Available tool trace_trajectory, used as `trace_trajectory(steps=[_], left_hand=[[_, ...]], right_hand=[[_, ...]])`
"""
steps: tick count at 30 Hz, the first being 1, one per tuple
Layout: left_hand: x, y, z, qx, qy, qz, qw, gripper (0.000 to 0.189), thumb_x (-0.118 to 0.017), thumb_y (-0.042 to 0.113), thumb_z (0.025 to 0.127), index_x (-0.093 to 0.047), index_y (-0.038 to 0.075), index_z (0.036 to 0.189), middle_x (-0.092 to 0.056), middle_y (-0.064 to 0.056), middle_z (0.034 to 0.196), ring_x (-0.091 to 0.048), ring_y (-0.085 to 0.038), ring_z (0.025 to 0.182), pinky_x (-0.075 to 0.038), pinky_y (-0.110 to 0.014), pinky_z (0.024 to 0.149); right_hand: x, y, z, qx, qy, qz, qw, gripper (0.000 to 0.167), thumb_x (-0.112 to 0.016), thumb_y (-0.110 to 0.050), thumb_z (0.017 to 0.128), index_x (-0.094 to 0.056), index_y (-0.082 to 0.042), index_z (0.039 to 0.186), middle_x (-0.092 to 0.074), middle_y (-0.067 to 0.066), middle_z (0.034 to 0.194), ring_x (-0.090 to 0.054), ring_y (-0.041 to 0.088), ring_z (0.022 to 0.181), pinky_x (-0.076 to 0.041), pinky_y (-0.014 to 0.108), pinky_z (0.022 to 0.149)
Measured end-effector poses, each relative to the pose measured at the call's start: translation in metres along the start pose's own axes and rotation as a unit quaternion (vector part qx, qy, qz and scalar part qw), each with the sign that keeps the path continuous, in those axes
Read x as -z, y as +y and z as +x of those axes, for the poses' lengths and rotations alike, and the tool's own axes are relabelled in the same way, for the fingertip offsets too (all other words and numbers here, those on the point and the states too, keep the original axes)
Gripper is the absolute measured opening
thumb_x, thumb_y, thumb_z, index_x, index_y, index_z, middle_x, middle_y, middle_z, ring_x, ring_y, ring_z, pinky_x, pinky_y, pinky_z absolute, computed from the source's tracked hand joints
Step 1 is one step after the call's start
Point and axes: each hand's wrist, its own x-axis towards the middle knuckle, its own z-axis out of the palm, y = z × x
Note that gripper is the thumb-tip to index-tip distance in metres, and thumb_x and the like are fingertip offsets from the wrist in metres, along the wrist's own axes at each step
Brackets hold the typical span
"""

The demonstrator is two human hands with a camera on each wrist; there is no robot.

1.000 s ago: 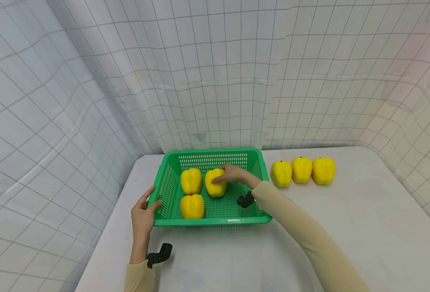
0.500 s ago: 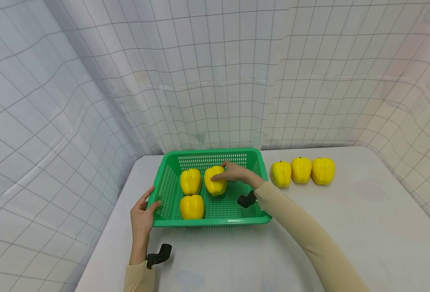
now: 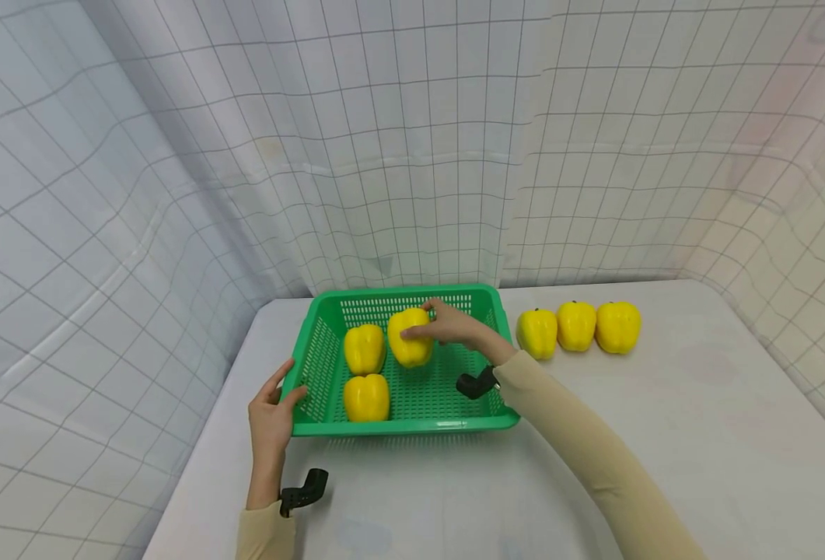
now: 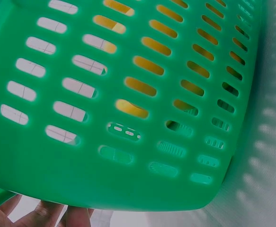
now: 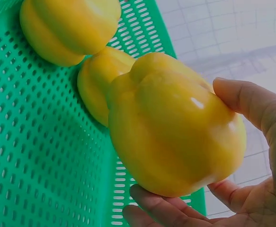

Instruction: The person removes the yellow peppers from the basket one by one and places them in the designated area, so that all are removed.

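In the head view, my right hand [image 3: 456,327] holds a yellow bell pepper [image 3: 409,348] over the green plastic basket [image 3: 412,427]. Thumb and fingers clasp the pepper [image 5: 175,127] from opposite sides in the right wrist view, and the basket floor shows below it. My left hand [image 3: 270,421] grips the basket's left rim, thumb over the inside edge and fingers along the outside. Two more yellow peppers sit in the basket's left half, one at the back [image 3: 365,349] and one at the front [image 3: 367,398]. The left wrist view is mostly filled by the slotted basket wall [image 4: 100,184].
Three yellow peppers stand in a row on the white table [image 3: 664,435] right of the basket: one near its rim [image 3: 537,334], a middle one [image 3: 576,327] and a right one [image 3: 618,327]. A white gridded curtain [image 3: 398,155] surrounds the table's back and sides.
My right hand has lifted the pepper up from the basket floor, slightly toward the back and left, tilting it. The left hand keeps its grip on the rim.
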Motion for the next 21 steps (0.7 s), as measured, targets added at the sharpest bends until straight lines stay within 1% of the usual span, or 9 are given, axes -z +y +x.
trace_trajectory(steps=[4, 7, 11, 14, 18, 21], left_hand=[[0.0, 0.001, -0.001, 0.001, 0.0, -0.001, 1.0, 0.046, -0.066, 0.005, 0.087, -0.06, 0.016, 0.131, -0.065, -0.019, 0.101, -0.062, -0.012, 0.07, -0.049, -0.022, 0.057], [0.0, 0.001, -0.001, 0.002, 0.0, 0.001, 1.0, 0.046, -0.066, 0.005, 0.087, -0.06, 0.017, 0.131, -0.064, -0.021, 0.104, -0.062, -0.012, 0.071, -0.049, -0.023, 0.058], [0.0, 0.001, -0.001, 0.002, -0.002, 0.004, 1.0, 0.046, -0.066, 0.006, 0.087, -0.06, 0.017, 0.132, -0.064, -0.021, 0.105, -0.062, -0.013, 0.071, -0.049, -0.024, 0.058], [0.001, 0.001, -0.001, 0.001, -0.001, 0.005, 1.0, 0.046, -0.066, 0.006, 0.088, -0.06, 0.017, 0.132, -0.064, -0.021, 0.103, -0.062, -0.013, 0.07, -0.049, -0.024, 0.057], [0.001, 0.002, -0.002, 0.0, -0.001, 0.004, 1.0, 0.046, -0.066, 0.006, 0.087, -0.06, 0.016, 0.131, -0.065, -0.02, 0.101, -0.062, -0.012, 0.068, -0.049, -0.023, 0.056], [0.001, 0.002, -0.002, 0.0, 0.0, 0.004, 1.0, 0.046, -0.066, 0.006, 0.087, -0.06, 0.016, 0.131, -0.064, -0.02, 0.101, -0.062, -0.012, 0.068, -0.049, -0.023, 0.056]], right_hand=[[0.001, -0.002, -0.004, 0.014, 0.01, 0.007, 0.9998, 0.072, -0.072, -0.04, 0.082, -0.037, -0.005, 0.135, -0.05, 0.015, 0.121, -0.053, 0.025, 0.102, -0.044, 0.047, 0.089], [0.002, -0.003, -0.008, 0.02, 0.015, 0.017, 0.9995, 0.073, -0.071, -0.041, 0.082, -0.036, -0.006, 0.135, -0.053, 0.015, 0.117, -0.054, 0.025, 0.102, -0.044, 0.048, 0.09], [0.005, -0.006, -0.014, 0.026, 0.024, 0.022, 0.9991, 0.073, -0.071, -0.044, 0.082, -0.036, -0.009, 0.135, -0.055, 0.016, 0.113, -0.056, 0.026, 0.097, -0.043, 0.048, 0.09], [0.007, -0.009, -0.018, 0.028, 0.037, 0.018, 0.9988, 0.072, -0.071, -0.047, 0.081, -0.037, -0.011, 0.134, -0.056, 0.016, 0.11, -0.056, 0.026, 0.094, -0.045, 0.044, 0.087], [0.01, -0.011, -0.023, 0.04, 0.056, 0.023, 0.9974, 0.07, -0.071, -0.049, 0.08, -0.04, -0.012, 0.131, -0.056, 0.015, 0.106, -0.057, 0.025, 0.09, -0.047, 0.037, 0.079], [0.011, -0.013, -0.026, 0.053, 0.069, 0.028, 0.9958, 0.067, -0.071, -0.049, 0.08, -0.042, -0.011, 0.129, -0.056, 0.015, 0.104, -0.057, 0.026, 0.088, -0.048, 0.035, 0.075]])
